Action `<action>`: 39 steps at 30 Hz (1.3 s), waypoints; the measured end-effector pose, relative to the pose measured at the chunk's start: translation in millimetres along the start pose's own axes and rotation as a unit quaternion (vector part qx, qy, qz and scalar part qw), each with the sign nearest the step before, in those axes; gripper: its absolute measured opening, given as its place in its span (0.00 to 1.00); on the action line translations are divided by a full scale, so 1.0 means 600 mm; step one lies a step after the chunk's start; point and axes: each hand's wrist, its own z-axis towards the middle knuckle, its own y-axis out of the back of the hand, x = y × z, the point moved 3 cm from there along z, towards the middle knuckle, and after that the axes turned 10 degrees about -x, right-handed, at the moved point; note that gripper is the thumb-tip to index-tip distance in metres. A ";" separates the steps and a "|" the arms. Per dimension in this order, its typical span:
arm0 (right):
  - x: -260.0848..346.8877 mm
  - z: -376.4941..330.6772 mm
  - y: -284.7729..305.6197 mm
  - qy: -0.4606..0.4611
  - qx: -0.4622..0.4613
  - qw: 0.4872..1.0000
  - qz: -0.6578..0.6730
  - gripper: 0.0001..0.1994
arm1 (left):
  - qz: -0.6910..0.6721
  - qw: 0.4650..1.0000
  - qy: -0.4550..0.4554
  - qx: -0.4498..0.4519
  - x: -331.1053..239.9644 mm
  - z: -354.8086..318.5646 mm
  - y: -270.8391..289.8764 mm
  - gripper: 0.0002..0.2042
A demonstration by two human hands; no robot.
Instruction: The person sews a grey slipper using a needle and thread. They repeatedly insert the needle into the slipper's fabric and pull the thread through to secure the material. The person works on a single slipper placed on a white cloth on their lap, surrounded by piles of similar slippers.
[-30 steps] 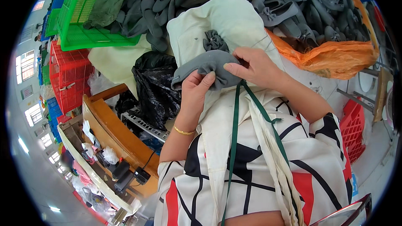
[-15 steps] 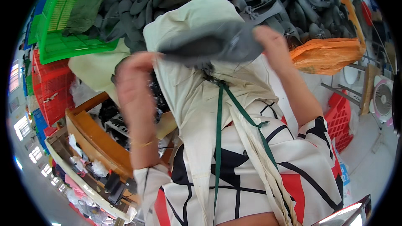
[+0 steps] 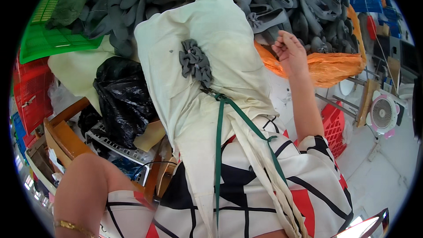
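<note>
My right hand is raised at the near edge of the shoe pile on the right. Its fingers are curled inward, and whatever they may hold is hidden. Behind it lie grey flat shoes with small bows, heaped in an orange plastic bag. My left arm bends down at the lower left; the left hand is out of the picture. A small bunch of grey fabric bows rests on the cream apron over my lap.
More grey shoes lie at the far left beside a green plastic basket. A black plastic bag, a red crate and a wooden chair are at my left. A fan stands at the right.
The grey shoe both hands held over my lap is gone from view. My left hand has dropped out at the lower left. My right hand is now apart from that shoe, beside the pile.
</note>
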 end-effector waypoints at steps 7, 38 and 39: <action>-0.011 -0.008 -0.072 -0.009 0.039 0.999 -0.037 0.11 | 0.014 1.000 0.000 -0.012 -0.001 -0.014 0.019 0.13; -0.065 -0.136 -0.271 0.070 0.343 0.881 -0.319 0.11 | -0.485 0.467 0.670 -0.313 0.056 -0.359 -0.286 0.04; -0.069 -0.137 -0.275 0.031 0.345 0.881 -0.322 0.11 | -0.500 0.457 0.663 -0.319 0.053 -0.355 -0.288 0.04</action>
